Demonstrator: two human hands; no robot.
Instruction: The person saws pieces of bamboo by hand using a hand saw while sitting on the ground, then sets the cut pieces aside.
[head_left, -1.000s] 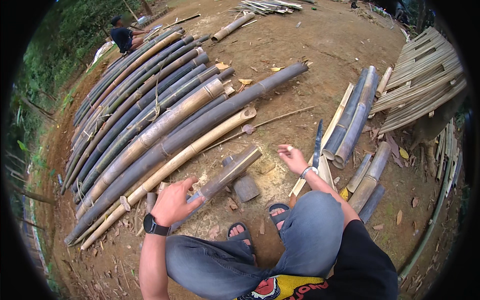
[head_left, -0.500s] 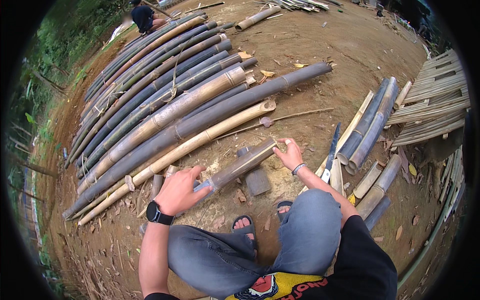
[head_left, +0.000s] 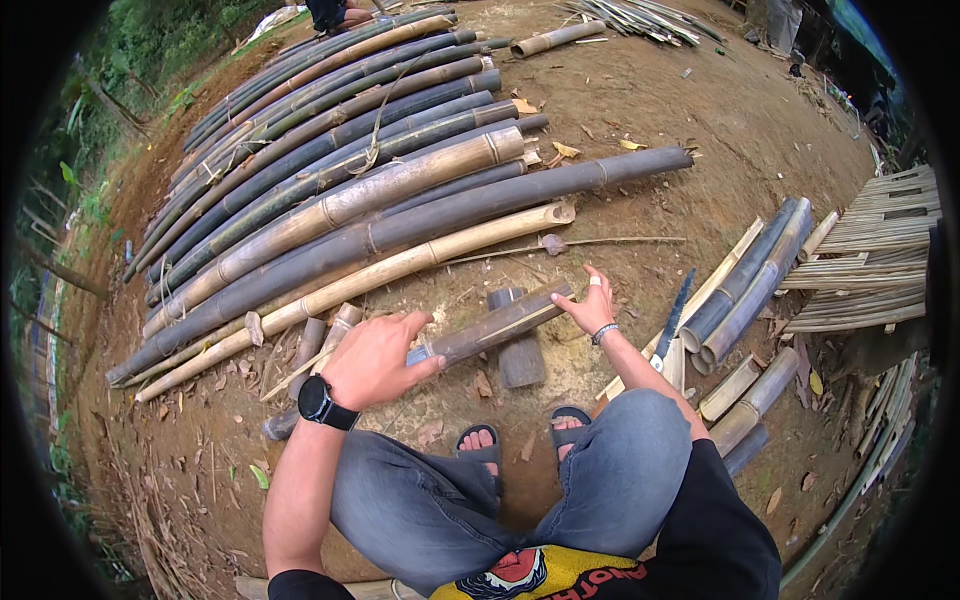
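Observation:
A short brown bamboo length (head_left: 490, 328) lies slanting across a dark wooden block (head_left: 521, 362) on the ground before me, with a bluish patch at its left end. My left hand (head_left: 378, 358) is beside that end, thumb and fingers spread apart around it; whether the fingertips press on it is unclear. At the opposite end is my right hand (head_left: 592, 306), its thumb against or very near the bamboo and its fingers raised away. To the right of that hand, a hand saw (head_left: 674, 315) stands tilted, blade up, its handle partly behind my forearm.
Many long bamboo poles (head_left: 370, 240) lie side by side at the left. On the right are cut bamboo pieces (head_left: 750, 285) and a slatted bamboo panel (head_left: 870, 250). Sawdust and dry leaves cover the soil near my sandals (head_left: 478, 450). Another person (head_left: 335, 14) is at the far edge.
The view has shifted slightly. The bamboo length now lies at a flatter angle across the block. My right hand's fingers have lifted and spread farther from its end.

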